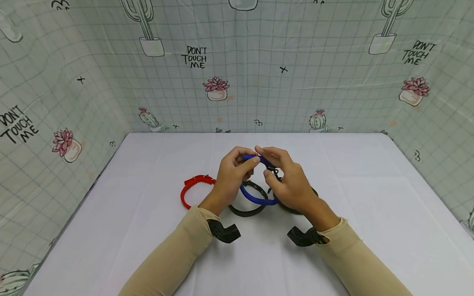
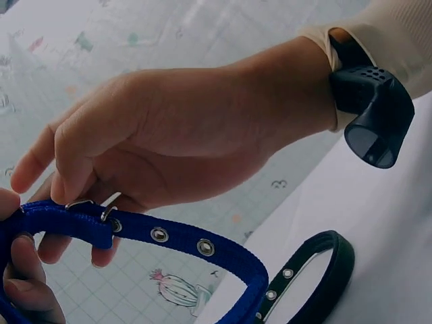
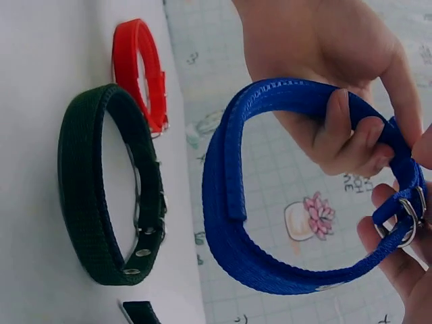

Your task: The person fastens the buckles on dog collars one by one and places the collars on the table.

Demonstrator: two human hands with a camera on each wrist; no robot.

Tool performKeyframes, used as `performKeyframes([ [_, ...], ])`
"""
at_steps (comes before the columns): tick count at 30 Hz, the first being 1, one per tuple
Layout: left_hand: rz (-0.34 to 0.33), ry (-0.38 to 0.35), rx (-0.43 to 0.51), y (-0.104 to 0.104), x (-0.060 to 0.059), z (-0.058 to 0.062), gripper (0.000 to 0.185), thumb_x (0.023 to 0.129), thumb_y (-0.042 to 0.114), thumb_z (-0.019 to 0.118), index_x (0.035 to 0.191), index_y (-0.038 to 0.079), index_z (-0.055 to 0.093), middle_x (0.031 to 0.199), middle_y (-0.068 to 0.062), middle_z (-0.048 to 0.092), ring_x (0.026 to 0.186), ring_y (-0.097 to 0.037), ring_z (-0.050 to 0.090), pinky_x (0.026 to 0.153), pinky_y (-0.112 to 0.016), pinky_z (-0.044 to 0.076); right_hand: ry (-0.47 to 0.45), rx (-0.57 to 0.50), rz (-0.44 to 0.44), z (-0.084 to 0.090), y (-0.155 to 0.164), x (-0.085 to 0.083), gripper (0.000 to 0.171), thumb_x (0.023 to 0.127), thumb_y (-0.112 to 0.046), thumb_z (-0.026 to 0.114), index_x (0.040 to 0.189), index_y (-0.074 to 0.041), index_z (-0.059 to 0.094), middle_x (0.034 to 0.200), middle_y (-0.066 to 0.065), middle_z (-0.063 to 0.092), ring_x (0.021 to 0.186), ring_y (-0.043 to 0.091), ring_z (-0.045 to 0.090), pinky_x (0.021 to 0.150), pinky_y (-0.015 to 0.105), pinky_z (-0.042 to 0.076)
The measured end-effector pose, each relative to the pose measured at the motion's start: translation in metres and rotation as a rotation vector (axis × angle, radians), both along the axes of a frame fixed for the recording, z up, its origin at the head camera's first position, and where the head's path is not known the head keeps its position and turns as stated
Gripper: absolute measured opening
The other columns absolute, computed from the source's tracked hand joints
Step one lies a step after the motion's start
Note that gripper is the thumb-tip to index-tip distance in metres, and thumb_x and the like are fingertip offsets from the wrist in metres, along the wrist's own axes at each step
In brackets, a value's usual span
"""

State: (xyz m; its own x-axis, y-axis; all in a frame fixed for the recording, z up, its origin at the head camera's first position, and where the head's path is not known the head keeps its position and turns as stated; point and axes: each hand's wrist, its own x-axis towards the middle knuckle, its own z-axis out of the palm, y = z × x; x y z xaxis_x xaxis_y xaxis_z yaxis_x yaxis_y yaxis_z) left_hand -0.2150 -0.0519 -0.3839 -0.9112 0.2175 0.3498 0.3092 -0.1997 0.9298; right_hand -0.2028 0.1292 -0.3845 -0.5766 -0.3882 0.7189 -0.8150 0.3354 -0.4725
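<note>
A blue buckled strap collar (image 1: 258, 201) with metal eyelets (image 2: 205, 247) is held up between both hands, looped into a ring. My left hand (image 1: 231, 172) grips its band at the left, thumb on top and fingers curled behind, as the right wrist view shows. My right hand (image 1: 290, 180) pinches the collar near its metal buckle (image 3: 409, 226). In the left wrist view the strap's end lies doubled over beside the metal ring (image 2: 109, 212). Beneath the hands, a dark green collar (image 1: 247, 214) rests on the table, partly covered by the blue one in the head view.
A red collar (image 1: 184, 194) lies on the white table (image 1: 173, 149) left of my left hand. Another dark collar (image 1: 291, 210) sits under my right hand, mostly hidden. Cloth printed with cacti (image 1: 255, 91) hangs around the back and sides. Each wrist carries a black camera (image 1: 224, 232).
</note>
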Motion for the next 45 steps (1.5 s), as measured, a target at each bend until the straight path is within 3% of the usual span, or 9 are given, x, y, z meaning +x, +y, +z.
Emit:
performKeyframes([
  [9, 0.001, -0.073, 0.058, -0.002, -0.002, 0.001, 0.017, 0.101, 0.014, 0.06, 0.113, 0.002, 0.057, 0.083, -0.004, 0.057, 0.067, -0.013, 0.049, 0.058, -0.023, 0.04, -0.066, -0.085, -0.035, -0.003, 0.007, -0.006, 0.051, 0.092, 0.008, 0.06, 0.14, -0.005, 0.049, 0.139, 0.007, 0.06, 0.117, 0.025, 0.063, 0.083, 0.026, 0.053],
  [15, -0.025, -0.198, 0.196, -0.001, 0.0, 0.002, 0.01, 0.102, 0.01, 0.056, 0.111, 0.005, 0.055, 0.087, -0.006, 0.057, 0.068, -0.012, 0.05, 0.055, -0.019, 0.039, -0.284, -0.064, -0.121, -0.006, 0.021, -0.004, 0.037, 0.097, -0.008, 0.063, 0.133, -0.006, 0.056, 0.121, 0.008, 0.069, 0.103, 0.021, 0.066, 0.082, 0.026, 0.053],
  [19, -0.027, -0.224, 0.262, 0.0, -0.001, 0.002, 0.008, 0.104, 0.008, 0.053, 0.111, 0.005, 0.054, 0.089, -0.008, 0.055, 0.068, -0.012, 0.05, 0.054, -0.018, 0.038, -0.443, -0.014, -0.121, -0.006, 0.03, -0.003, 0.035, 0.098, -0.018, 0.065, 0.131, -0.008, 0.06, 0.103, 0.007, 0.072, 0.089, 0.024, 0.07, 0.076, 0.027, 0.054],
  [24, -0.019, -0.23, 0.278, 0.002, -0.003, 0.003, 0.009, 0.104, 0.009, 0.052, 0.111, 0.005, 0.054, 0.09, -0.01, 0.055, 0.068, -0.012, 0.05, 0.055, -0.018, 0.039, -0.503, 0.003, -0.114, -0.007, 0.041, -0.003, 0.032, 0.098, -0.019, 0.065, 0.127, -0.005, 0.063, 0.091, 0.006, 0.074, 0.084, 0.023, 0.072, 0.074, 0.028, 0.054],
  [36, 0.026, -0.172, 0.03, 0.0, -0.005, -0.004, 0.022, 0.105, 0.017, 0.053, 0.123, 0.004, 0.056, 0.097, -0.016, 0.06, 0.074, -0.014, 0.058, 0.062, -0.021, 0.05, -0.464, -0.062, -0.036, -0.007, 0.044, -0.004, 0.038, 0.097, -0.008, 0.063, 0.135, -0.012, 0.061, 0.089, 0.006, 0.071, 0.07, 0.022, 0.066, 0.063, 0.028, 0.052],
  [39, 0.062, -0.14, -0.097, 0.0, -0.004, -0.003, 0.023, 0.105, 0.017, 0.054, 0.124, 0.005, 0.059, 0.101, -0.017, 0.065, 0.08, -0.017, 0.063, 0.07, -0.025, 0.054, -0.462, -0.058, -0.064, -0.007, 0.046, -0.005, 0.035, 0.098, -0.008, 0.062, 0.133, -0.012, 0.063, 0.089, 0.006, 0.072, 0.07, 0.021, 0.066, 0.061, 0.028, 0.052],
  [42, 0.103, -0.1, -0.288, 0.0, -0.004, -0.002, 0.026, 0.103, 0.018, 0.058, 0.127, 0.01, 0.062, 0.102, -0.009, 0.069, 0.088, -0.017, 0.067, 0.078, -0.028, 0.055, -0.485, -0.064, -0.117, -0.006, 0.052, -0.006, 0.031, 0.1, -0.013, 0.061, 0.131, -0.012, 0.065, 0.091, 0.007, 0.073, 0.07, 0.021, 0.067, 0.059, 0.027, 0.051],
  [45, 0.117, -0.094, -0.466, 0.003, -0.004, -0.001, 0.031, 0.101, 0.022, 0.063, 0.132, 0.017, 0.064, 0.106, -0.001, 0.068, 0.092, -0.02, 0.068, 0.078, -0.031, 0.055, -0.507, -0.067, -0.186, -0.005, 0.06, -0.006, 0.029, 0.101, -0.018, 0.06, 0.129, -0.011, 0.065, 0.095, 0.008, 0.075, 0.069, 0.022, 0.067, 0.053, 0.026, 0.047],
])
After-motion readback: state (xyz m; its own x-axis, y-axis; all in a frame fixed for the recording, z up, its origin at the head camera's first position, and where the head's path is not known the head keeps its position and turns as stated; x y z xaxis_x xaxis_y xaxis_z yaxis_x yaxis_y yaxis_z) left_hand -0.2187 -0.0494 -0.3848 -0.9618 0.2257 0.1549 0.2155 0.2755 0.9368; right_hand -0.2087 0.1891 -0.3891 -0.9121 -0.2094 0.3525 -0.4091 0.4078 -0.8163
